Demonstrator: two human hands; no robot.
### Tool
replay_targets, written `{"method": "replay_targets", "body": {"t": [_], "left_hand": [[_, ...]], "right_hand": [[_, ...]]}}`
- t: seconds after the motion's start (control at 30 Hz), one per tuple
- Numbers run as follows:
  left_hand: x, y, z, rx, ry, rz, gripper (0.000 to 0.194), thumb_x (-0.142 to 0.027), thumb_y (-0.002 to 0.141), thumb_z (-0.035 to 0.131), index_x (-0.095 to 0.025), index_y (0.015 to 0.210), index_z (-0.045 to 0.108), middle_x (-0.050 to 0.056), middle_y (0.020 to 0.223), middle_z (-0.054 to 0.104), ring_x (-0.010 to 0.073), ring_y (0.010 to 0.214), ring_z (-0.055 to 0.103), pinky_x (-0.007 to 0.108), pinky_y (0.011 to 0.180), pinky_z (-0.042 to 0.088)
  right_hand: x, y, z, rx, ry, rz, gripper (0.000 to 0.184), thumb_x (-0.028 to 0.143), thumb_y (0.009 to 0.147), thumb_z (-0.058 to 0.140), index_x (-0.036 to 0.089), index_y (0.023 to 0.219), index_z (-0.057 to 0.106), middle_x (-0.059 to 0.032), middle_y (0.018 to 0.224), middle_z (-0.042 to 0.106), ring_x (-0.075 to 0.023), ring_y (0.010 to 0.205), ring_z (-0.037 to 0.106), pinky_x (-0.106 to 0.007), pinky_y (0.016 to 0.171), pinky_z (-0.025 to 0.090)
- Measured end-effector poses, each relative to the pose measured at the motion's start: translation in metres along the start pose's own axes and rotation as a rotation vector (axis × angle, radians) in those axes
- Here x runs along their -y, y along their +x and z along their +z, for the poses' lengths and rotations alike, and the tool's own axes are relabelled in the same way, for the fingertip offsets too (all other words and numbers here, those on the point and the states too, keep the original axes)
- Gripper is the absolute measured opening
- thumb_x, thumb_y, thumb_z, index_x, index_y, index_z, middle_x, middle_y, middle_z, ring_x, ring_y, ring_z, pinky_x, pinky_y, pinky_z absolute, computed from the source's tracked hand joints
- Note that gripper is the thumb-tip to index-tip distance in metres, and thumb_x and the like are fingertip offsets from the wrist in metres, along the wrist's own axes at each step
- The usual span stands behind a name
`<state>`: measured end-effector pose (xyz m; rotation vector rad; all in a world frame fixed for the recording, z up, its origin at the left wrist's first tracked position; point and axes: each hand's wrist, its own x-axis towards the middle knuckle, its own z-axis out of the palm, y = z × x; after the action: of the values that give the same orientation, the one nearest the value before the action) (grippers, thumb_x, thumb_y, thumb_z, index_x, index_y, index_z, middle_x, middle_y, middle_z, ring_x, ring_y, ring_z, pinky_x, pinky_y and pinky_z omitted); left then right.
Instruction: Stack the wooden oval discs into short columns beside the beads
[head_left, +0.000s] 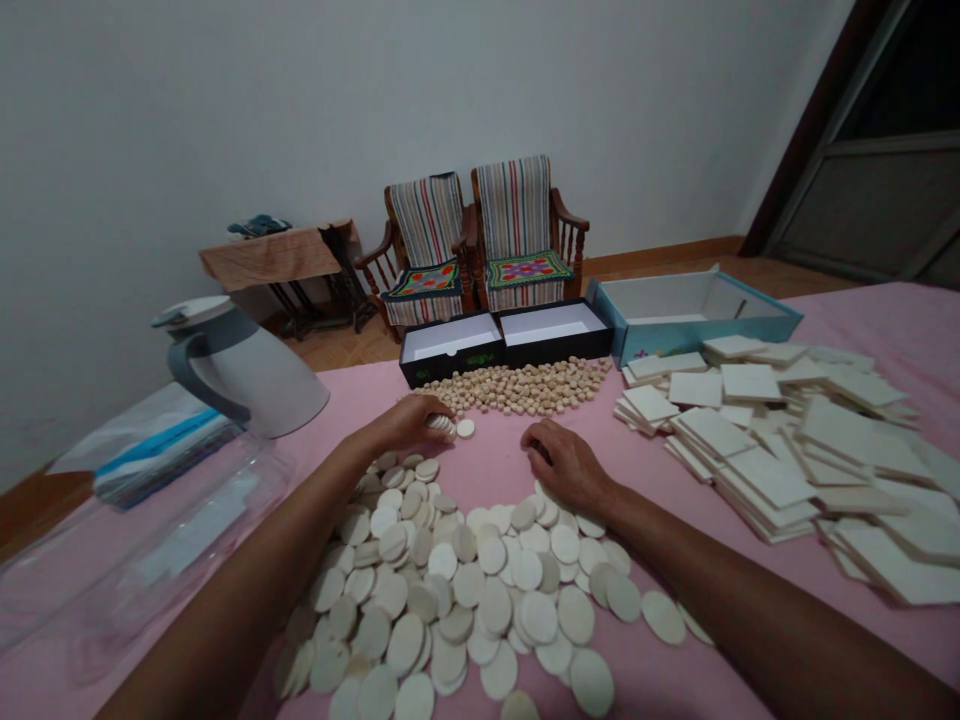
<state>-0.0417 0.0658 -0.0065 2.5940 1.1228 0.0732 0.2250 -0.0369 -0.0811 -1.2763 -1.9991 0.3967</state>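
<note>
White round discs [442, 590] lie in a wide, overlapping heap on a pink cloth [480, 470], right in front of the person. The left hand [409, 422] sits at the top of the heap, its fingers [420, 412] clenched around a short stack of discs [441, 425]. One loose disc [465, 428] lies on the cloth just beside that stack. The right hand [562, 465] rests near the heap's upper edge, its fingers [535, 440] loosely curled. The back of the hand hides the palm, so I cannot tell whether they hold anything.

Just beyond the hands, a band of small beige tablets [514, 388] lies in front of two black boxes [502, 340] with white insides. A blue-and-white box [675, 315] stands to their right, and stacks of cream square tiles [772, 450] cover the right side of the cloth. On the left are a white pitcher [247, 365] and a clear plastic sheet [127, 540]. Two striped armchairs [472, 240] stand against the far wall.
</note>
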Motion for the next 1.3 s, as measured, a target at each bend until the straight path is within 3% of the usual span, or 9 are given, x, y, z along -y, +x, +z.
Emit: {"method": "replay_targets", "body": {"t": [0.23,0.47,0.8,1.0,1.1,1.3], "left_hand": [[-0.011,0.004,-0.001,-0.012,0.05,-0.025,0.042,-0.04,0.068,0.076,-0.017,0.103,0.071,0.005,0.093,0.072,0.0172,0.081,0.063,0.021,0.07,0.04],[-0.01,-0.01,-0.001,-0.051,0.022,-0.042,0.044,-0.038,0.071,0.072,-0.018,0.11,0.068,0.005,0.096,0.07,0.0175,0.081,0.062,0.022,0.069,0.042],[-0.018,-0.009,0.002,-0.032,0.053,-0.072,0.037,-0.034,0.077,0.066,-0.017,0.11,0.067,0.004,0.087,0.069,0.0159,0.073,0.061,0.022,0.063,0.04],[-0.015,-0.009,0.002,-0.043,0.112,-0.005,0.046,-0.024,0.07,0.069,-0.02,0.115,0.062,0.006,0.108,0.067,0.0206,0.096,0.062,0.025,0.078,0.045],[-0.011,-0.007,0.006,-0.034,0.138,0.017,0.045,-0.022,0.07,0.069,-0.02,0.115,0.061,0.006,0.109,0.067,0.0216,0.098,0.061,0.027,0.083,0.044],[-0.012,-0.001,0.01,-0.009,0.164,-0.014,0.035,-0.029,0.072,0.069,-0.019,0.105,0.064,0.006,0.1,0.069,0.0213,0.088,0.063,0.026,0.073,0.045]], "right_hand": [[0.002,0.0,-0.001,0.0,0.007,0.006,0.015,0.008,0.078,0.047,0.018,0.085,0.055,-0.0025,0.082,0.055,-0.0148,0.074,0.05,-0.026,0.068,0.035],[0.0,0.0,0.0,-0.001,-0.001,0.001,0.015,0.009,0.078,0.047,0.018,0.085,0.055,-0.0024,0.082,0.055,-0.0151,0.075,0.05,-0.026,0.067,0.035],[0.0,0.0,0.0,-0.006,0.002,-0.004,0.014,0.009,0.078,0.047,0.019,0.085,0.055,-0.0021,0.081,0.055,-0.0149,0.074,0.05,-0.026,0.068,0.036],[0.0,0.0,0.0,-0.004,0.001,-0.002,0.014,0.009,0.078,0.047,0.019,0.085,0.055,-0.0021,0.081,0.055,-0.015,0.075,0.05,-0.026,0.069,0.036],[0.001,0.0,0.0,-0.001,-0.004,-0.001,0.014,0.009,0.078,0.047,0.019,0.085,0.055,-0.0022,0.081,0.055,-0.0151,0.075,0.05,-0.027,0.068,0.036],[0.001,0.0,-0.001,0.007,-0.001,0.004,0.014,0.009,0.078,0.047,0.019,0.085,0.054,-0.0023,0.082,0.055,-0.0151,0.075,0.05,-0.026,0.068,0.036]]}}
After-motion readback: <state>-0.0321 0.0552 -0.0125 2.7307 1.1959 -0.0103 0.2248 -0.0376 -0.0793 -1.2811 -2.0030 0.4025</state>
